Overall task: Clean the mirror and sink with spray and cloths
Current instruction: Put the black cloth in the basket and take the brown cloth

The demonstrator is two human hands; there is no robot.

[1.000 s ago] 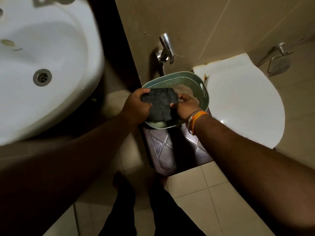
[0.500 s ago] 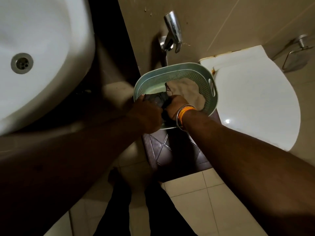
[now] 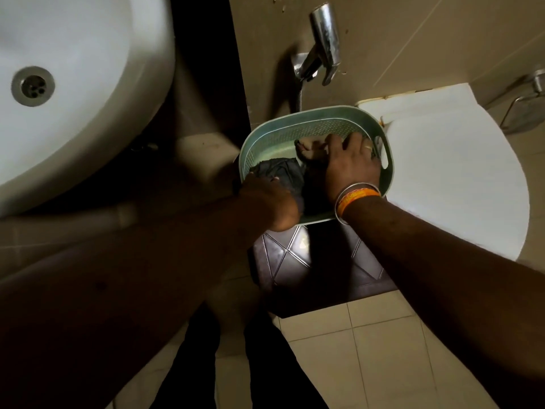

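The dark cloth (image 3: 280, 172) is being gripped by the left hand (image 3: 269, 202), its fingers curled round the near edge of the bundle just inside the near rim of the green basket (image 3: 256, 143). The right hand (image 3: 351, 166) is being laid, fingers spread and fairly straight, over a pale cloth (image 3: 309, 146) at the far right of the basket; whether that cloth is actually being pinched cannot be told, since the fingertips are being hidden by the hand itself. Orange and metal bangles (image 3: 355, 196) are being worn on the right wrist, and a ring is being worn on one finger. The basket is being carried on a dark brown stool (image 3: 283, 261) with a diamond pattern, standing on the tiled floor (image 3: 368, 349). The white sink (image 3: 73, 84), with its drain (image 3: 33, 86), is being seen at the upper left, well apart from the basket. A chrome hand sprayer (image 3: 324, 39) is being held on the wall above the basket, and a white toilet lid (image 3: 442, 172) is being seen just beside it to the right.
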